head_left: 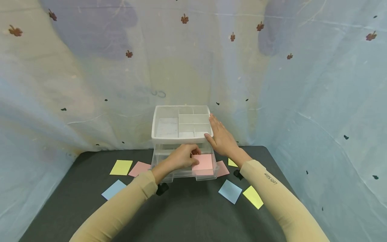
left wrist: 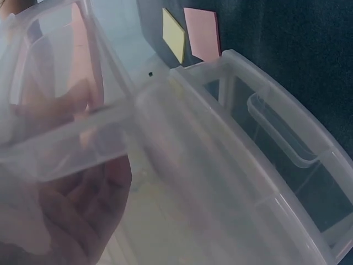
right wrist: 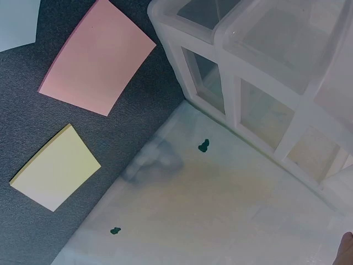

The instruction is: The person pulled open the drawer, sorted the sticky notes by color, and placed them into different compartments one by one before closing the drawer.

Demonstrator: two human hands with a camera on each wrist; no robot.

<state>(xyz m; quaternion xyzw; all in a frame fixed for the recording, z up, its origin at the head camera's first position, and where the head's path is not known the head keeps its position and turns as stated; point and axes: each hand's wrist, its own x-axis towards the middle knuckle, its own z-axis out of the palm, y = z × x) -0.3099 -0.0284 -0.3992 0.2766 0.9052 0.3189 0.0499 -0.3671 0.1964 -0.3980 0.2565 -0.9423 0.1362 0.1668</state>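
Note:
A white storage box with clear plastic drawers [head_left: 183,140] stands at the back of the table, its divided top tray uppermost. One clear drawer [head_left: 179,174] is pulled out toward me. My left hand [head_left: 182,156] reaches over this drawer and pinches a pink sticky-note pad [head_left: 203,162] at its right side. In the left wrist view, the left hand [left wrist: 83,207] and the pink pad [left wrist: 85,61] show through clear plastic. With fingers extended, my right hand [head_left: 223,136] rests against the right rim of the top tray. Only a fingertip of the right hand [right wrist: 345,252] enters the right wrist view.
Left of the box lie a yellow pad [head_left: 121,167], a pink pad [head_left: 140,168] and a blue pad [head_left: 114,189]. On its right are another pink pad [head_left: 222,168], a blue pad [head_left: 230,191] and yellow pads [head_left: 253,197]. A patterned curtain [head_left: 181,74] hangs behind the dark table [head_left: 187,215].

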